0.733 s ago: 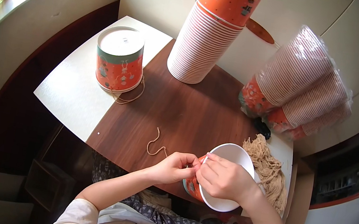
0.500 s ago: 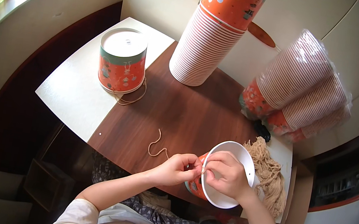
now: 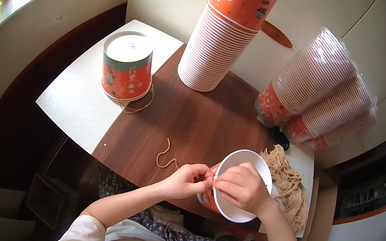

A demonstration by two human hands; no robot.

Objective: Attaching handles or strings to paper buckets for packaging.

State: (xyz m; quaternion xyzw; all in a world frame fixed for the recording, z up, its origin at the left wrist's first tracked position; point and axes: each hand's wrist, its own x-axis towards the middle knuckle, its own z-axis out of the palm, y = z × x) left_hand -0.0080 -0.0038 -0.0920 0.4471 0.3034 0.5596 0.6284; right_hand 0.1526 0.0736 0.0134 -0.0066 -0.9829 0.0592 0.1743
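Note:
An orange paper bucket (image 3: 263, 173) with a white inside lies tilted at the table's near edge, its mouth turned toward me. My left hand (image 3: 189, 181) is outside its left rim, thumb and forefinger pinched on a tan cord (image 3: 159, 157) whose loose end curls over the tabletop. Reaching across the mouth, my right hand (image 3: 243, 187) meets the left fingertips at that rim. Its fingers are pressed together there; what lies between them is hidden.
A bundle of tan cords (image 3: 289, 186) lies right of the bucket. An upside-down orange bucket (image 3: 126, 75) with a cord loop stands back left. Behind are a tall stack of buckets (image 3: 216, 47) and plastic-wrapped stacks (image 3: 316, 80) on the brown table (image 3: 194, 115).
My right fingers have closed in flatter over the bucket's left rim, covering the pinch point. The left hand keeps its pinch. The whole view has shifted slightly.

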